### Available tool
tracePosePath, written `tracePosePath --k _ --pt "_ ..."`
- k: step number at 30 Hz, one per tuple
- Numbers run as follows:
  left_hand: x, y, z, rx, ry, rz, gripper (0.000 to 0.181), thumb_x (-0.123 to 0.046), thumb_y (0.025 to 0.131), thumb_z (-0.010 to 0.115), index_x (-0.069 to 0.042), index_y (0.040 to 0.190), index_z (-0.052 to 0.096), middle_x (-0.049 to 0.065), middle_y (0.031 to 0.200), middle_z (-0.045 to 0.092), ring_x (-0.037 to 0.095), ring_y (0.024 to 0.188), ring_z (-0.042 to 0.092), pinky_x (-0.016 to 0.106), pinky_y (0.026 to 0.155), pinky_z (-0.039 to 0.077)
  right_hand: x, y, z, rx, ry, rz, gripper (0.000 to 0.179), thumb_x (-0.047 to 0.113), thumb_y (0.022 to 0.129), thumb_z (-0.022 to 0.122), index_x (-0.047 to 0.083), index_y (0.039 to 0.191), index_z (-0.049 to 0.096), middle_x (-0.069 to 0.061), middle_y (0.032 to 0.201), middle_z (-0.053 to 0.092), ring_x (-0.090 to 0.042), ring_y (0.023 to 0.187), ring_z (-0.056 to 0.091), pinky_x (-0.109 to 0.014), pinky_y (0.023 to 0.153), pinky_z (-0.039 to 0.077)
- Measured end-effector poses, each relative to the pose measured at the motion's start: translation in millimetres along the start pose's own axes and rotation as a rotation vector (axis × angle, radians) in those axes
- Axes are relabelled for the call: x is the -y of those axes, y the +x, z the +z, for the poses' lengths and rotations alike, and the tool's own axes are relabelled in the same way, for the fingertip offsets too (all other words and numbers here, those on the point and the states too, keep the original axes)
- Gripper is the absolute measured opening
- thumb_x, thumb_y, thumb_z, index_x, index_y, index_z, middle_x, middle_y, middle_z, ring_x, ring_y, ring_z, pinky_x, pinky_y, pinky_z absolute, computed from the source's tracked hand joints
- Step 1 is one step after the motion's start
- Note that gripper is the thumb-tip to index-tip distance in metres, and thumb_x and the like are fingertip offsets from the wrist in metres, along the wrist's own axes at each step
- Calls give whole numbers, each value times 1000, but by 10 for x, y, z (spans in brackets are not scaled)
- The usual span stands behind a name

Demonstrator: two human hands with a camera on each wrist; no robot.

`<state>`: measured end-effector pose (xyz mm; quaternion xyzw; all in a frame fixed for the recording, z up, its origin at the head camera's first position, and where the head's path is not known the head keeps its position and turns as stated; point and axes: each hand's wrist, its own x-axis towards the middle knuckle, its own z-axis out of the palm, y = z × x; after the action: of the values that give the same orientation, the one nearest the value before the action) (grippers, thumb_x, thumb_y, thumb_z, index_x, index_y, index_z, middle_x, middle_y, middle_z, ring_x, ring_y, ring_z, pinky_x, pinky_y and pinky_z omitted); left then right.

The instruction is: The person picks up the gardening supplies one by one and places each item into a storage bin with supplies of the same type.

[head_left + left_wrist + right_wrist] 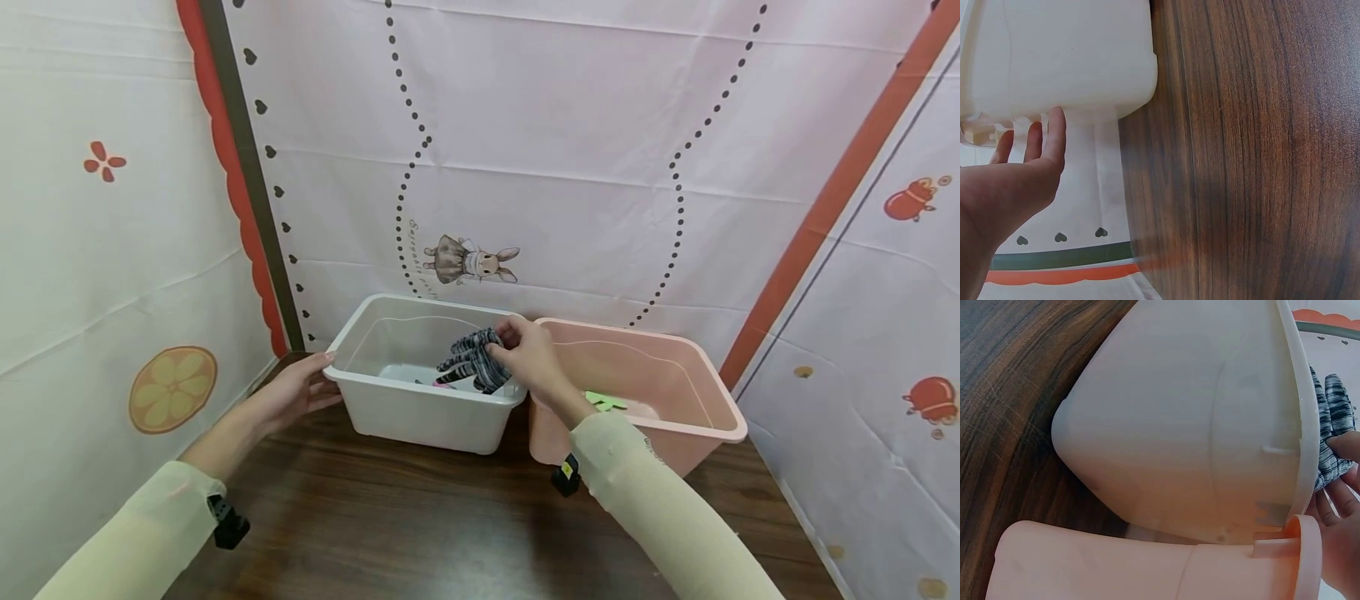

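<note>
A black-and-grey knitted glove (474,360) hangs by its cuff end from my right hand (528,354), its fingers spread toward the left. My right thumb and fingers pinch it over the right end of a white plastic bin (420,417). In the right wrist view the glove (1337,406) shows beyond the bin's rim (1307,406). My left hand (292,387) holds the bin's left end, thumb at the rim and fingers below it. The left wrist view has those fingers (1054,137) against the end wall. Inside the bin, a small pink item (444,386) is partly hidden.
A pink plastic bin (637,350) stands close against the white bin's right side, with light green pieces (604,402) inside. Both are on a dark wood table (390,517). Printed cloth (570,100) hangs behind and at both sides.
</note>
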<state>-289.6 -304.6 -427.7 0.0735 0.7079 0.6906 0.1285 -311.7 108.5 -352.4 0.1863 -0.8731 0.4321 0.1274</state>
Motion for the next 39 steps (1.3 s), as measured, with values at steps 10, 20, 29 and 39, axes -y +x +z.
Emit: tracePosePath --k 10,20,29,39 --pt "-5 -2 1 0 1 1 69 -49 114 42 -5 165 26 24 160 36 20 125 61 59 119 40 -20 -47 25 32 -11 -25 16 11 91 81 9 103 70 -4 89 70 -18 83 65 -34 75 57" --pt "9 -5 -11 -1 1 -2 68 -49 114 42 -5 164 26 21 157 41 18 123 62 59 118 41 -83 -80 94 65 -36 -65 15 11 92 81 9 102 70 -3 91 71 -17 85 66 -34 77 59" --pt "20 -1 -11 -2 3 -3 69 -50 114 43 -7 164 27 14 153 46 20 125 61 60 118 40 -98 -94 98 90 -62 -81 14 13 93 81 11 102 71 -2 91 71 -16 84 66 -34 76 59" --pt "32 3 -9 2 8 8 67 -49 114 41 -6 164 27 7 148 51 21 127 60 62 119 38 -97 -86 91 113 -82 -80 15 14 93 81 11 104 71 -2 93 71 -16 86 65 -34 78 59"
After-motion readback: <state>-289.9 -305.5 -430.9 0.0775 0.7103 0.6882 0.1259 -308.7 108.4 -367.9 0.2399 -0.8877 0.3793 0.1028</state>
